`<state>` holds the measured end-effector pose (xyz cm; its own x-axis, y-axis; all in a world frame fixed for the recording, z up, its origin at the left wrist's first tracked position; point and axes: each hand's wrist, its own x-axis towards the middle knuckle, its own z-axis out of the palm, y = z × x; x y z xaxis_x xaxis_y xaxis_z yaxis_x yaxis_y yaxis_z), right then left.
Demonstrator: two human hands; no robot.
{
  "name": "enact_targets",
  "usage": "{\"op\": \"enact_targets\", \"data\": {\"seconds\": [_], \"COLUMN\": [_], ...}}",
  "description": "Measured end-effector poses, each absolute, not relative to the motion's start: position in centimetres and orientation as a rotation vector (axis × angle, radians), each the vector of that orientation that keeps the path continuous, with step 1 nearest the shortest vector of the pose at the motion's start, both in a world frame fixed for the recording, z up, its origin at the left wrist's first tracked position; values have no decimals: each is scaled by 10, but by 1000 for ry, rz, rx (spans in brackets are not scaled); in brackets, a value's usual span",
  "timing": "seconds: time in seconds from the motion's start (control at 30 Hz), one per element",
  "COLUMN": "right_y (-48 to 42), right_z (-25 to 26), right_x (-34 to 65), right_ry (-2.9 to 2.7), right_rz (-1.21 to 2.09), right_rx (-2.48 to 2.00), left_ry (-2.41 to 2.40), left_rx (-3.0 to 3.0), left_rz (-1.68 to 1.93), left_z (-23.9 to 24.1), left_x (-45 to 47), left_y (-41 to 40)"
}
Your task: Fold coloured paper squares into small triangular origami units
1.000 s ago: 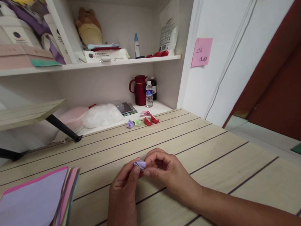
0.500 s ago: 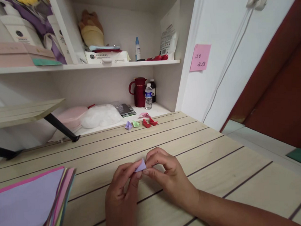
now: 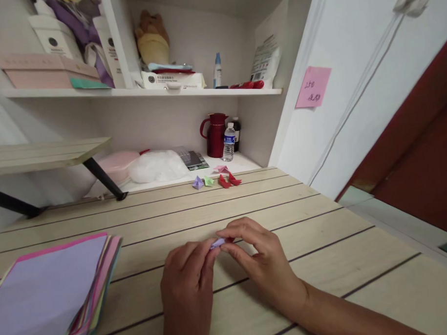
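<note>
A small folded piece of purple paper (image 3: 218, 243) is pinched between both hands above the table. My left hand (image 3: 190, 273) grips its left end, thumb and fingers pressed together. With thumb and forefinger, my right hand (image 3: 259, 254) pinches the right end. Much of the paper is hidden by the fingertips. Beyond the hands, near the table's back edge, lie a purple folded paper piece (image 3: 198, 182), a light green one (image 3: 209, 181), a pink one (image 3: 220, 169) and two red ones (image 3: 229, 180).
A stack of coloured paper (image 3: 51, 286), purple sheet on top, lies at the left. Behind the wooden table (image 3: 155, 214) stand a dark red jug (image 3: 216, 136) and a water bottle (image 3: 229, 143). A small raised shelf (image 3: 43, 155) on black legs is at the left.
The purple paper has turned in the fingers: its triangular face showed before, now a narrow sliver does. The whole view has shifted slightly, so the scene sits farther right.
</note>
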<state>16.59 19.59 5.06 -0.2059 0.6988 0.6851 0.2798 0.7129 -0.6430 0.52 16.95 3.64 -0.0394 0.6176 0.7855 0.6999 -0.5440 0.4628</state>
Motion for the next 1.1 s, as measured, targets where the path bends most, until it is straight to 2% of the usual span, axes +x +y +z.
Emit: {"op": "enact_targets", "data": {"seconds": [0.1,0.17,0.23,0.37,0.5,0.73,0.8,0.93,1.1], "right_y": [197,198,198,201,205,202,201,201,201], "right_z": [53,55,56,53,49,47,46,44,44], "right_x": [168,168,166,161,158,157,156,156,158], "right_ry": [-1820,-1807,-1721,-1381,-1098,-1083,-1115,-1210,-1248], "right_rz": [495,569,732,1283,1568,1568,1534,1455,1442], "right_rx": [-806,-844,-909,-944,-908,-973,-1011,-1039,-943], "left_ry": [-1370,-1472,-1697,-2151,-2287,-2105,-2179,-2501,-2502], "left_rx": [-2118,-2138,-2119,-2133,-2286,-2138,-2111,-2130,-2191], "left_rz": [-1567,-1646,-1828,-2200,-2610,-3039,-2990,-2661,-2682], "left_z": [36,35,33,30,27,28,31,37,38], "left_x": [4,4,4,5,12,24,21,14,10], "left_y": [172,174,175,178,180,179,178,176,175]}}
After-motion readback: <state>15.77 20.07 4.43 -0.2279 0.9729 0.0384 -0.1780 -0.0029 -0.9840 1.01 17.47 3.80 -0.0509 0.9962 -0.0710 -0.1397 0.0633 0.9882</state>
